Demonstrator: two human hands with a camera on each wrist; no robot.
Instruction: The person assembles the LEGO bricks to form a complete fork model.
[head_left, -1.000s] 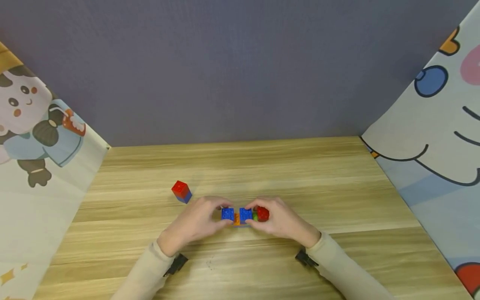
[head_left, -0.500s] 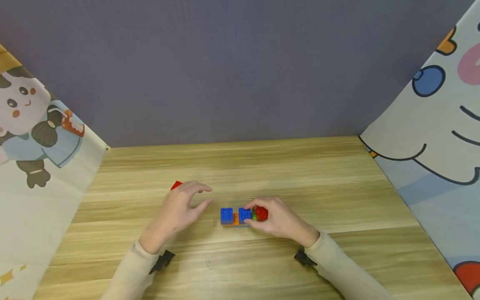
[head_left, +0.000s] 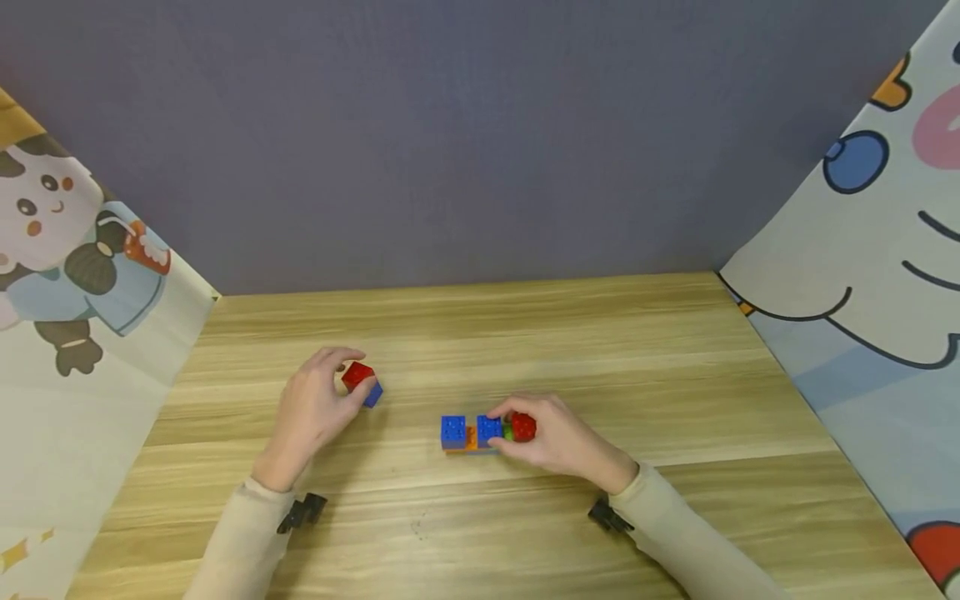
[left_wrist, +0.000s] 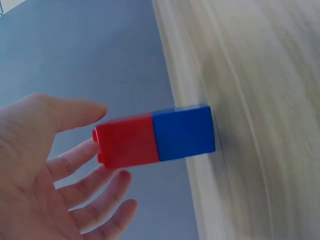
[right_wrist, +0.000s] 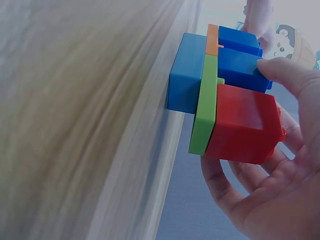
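Observation:
My left hand reaches around a small stack of a red brick on a blue brick, standing on the table. In the left wrist view, the thumb and fingers are spread on both sides of the red brick's top, and no firm grip shows. My right hand holds a brick assembly, the thumb on one dark blue brick. That assembly has a lighter blue base brick, flat green and orange pieces, another dark blue brick and a red brick.
The wood-grain table meets a grey back panel. Cartoon-printed panels stand at the left and right sides. A dark device sits at each wrist.
My left hand has left the brick assembly and moved left to the red and blue stack. The right hand stays on the assembly, which has hardly moved.

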